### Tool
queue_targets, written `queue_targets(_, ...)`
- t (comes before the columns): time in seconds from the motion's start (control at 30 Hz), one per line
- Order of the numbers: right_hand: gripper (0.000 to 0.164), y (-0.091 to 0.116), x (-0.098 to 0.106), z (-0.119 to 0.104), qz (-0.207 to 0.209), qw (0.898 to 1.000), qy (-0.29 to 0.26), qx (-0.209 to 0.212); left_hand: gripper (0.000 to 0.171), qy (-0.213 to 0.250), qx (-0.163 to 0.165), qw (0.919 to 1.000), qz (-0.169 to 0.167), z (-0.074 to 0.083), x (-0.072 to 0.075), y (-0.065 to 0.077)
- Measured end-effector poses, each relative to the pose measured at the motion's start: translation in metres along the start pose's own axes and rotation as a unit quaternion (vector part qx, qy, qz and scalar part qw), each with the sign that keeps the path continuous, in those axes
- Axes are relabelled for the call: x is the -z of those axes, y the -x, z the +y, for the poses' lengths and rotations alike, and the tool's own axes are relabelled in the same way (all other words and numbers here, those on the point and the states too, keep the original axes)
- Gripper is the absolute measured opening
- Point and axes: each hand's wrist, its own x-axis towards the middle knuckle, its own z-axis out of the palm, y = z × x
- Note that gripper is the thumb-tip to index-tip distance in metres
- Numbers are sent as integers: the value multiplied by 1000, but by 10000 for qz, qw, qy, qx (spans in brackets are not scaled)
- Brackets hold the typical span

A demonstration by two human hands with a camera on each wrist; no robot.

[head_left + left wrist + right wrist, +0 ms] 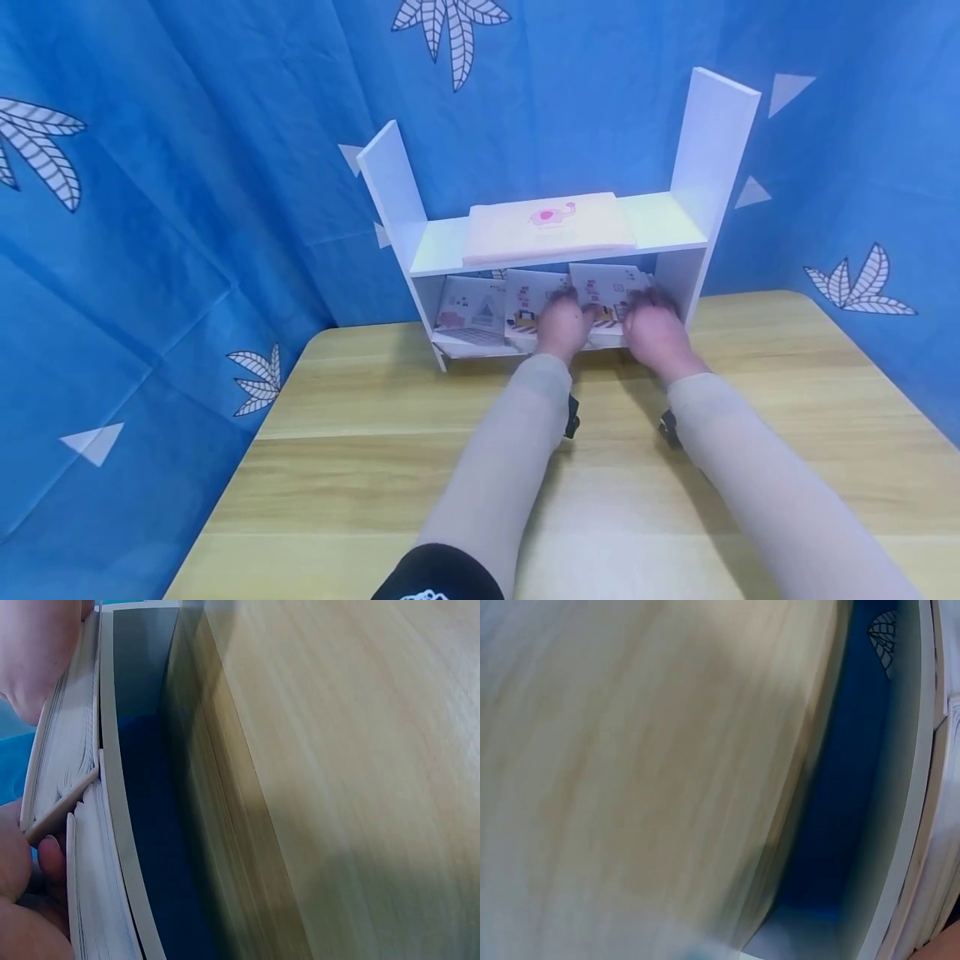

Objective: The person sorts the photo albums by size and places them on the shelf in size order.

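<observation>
A white two-tier shelf [558, 258] stands at the table's back. On its lower board several picture books lean back side by side. My left hand [564, 325] is at the left edge of the rightmost book [609, 287], overlapping the middle book [532, 292]; in the left wrist view its fingers [52, 859] curl by the thick book's [64, 742] corner, between two books. My right hand [656, 333] grips the rightmost book's right side; most of its fingers are hidden. The left book [472, 308] is untouched. In the right wrist view, book edges [922, 870] line the shelf's rim.
A pale pink book with an elephant [551, 225] lies flat on the upper board [660, 218]. Tall side panels [712, 150] rise at both ends of the shelf. The wooden table [337, 467] extends in front, and a blue patterned curtain [187, 208] hangs behind.
</observation>
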Motion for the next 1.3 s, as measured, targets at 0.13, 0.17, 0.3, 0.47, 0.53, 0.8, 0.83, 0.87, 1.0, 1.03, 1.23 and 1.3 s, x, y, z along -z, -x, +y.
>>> queue_targets(0.13, 35, 0, -1, -1, -130, 9997, -60, -178, 59, 431, 65, 9987, -253, -3, 2, 2)
queue_targets(0.17, 35, -2, -1, -2, -152, 9997, -97, -181, 59, 531, 62, 9980, -325, -5, 4, 2)
queue_targets(0.3, 33, -8, -6, -6, -203, 9996, -146, -91, 53, 558, -21, 9972, -506, -15, 12, 3)
queue_targets(0.47, 29, -16, -13, -9, -349, 9993, 98, 28, 48, 346, -158, 9973, -632, -28, 16, 5)
queue_targets(0.53, 28, -18, -15, -9, -427, 9989, 180, -26, 47, 346, -200, 9971, -652, -30, 17, 5)
queue_targets(0.8, 30, -34, -18, -10, -567, 9969, 306, -461, 49, 1312, 8, 9894, -627, -38, 29, 3)
queue_targets(0.83, 31, -36, -19, -10, -500, 9969, 341, -505, 49, 1370, 21, 9886, -628, -40, 31, 2)
queue_targets(0.87, 31, -38, -19, -8, -415, 9971, 358, -529, 49, 1341, -8, 9892, -597, -42, 33, 1)
queue_targets(1.0, 34, -38, -21, -1, -17, 9984, 206, -530, 48, 1079, -258, 9927, -481, -56, 43, -2)
queue_targets(1.03, 35, -37, -21, 1, 45, 9985, 80, -546, 48, 1035, -327, 9930, -457, -61, 47, -1)
queue_targets(1.23, 44, -21, -8, -2, -169, 9984, -434, -323, 48, 369, -635, 9965, -392, -88, 75, 19)
queue_targets(1.3, 48, -14, -2, -4, -237, 9979, -547, -252, 49, 4, -754, 9962, -436, -96, 84, 27)
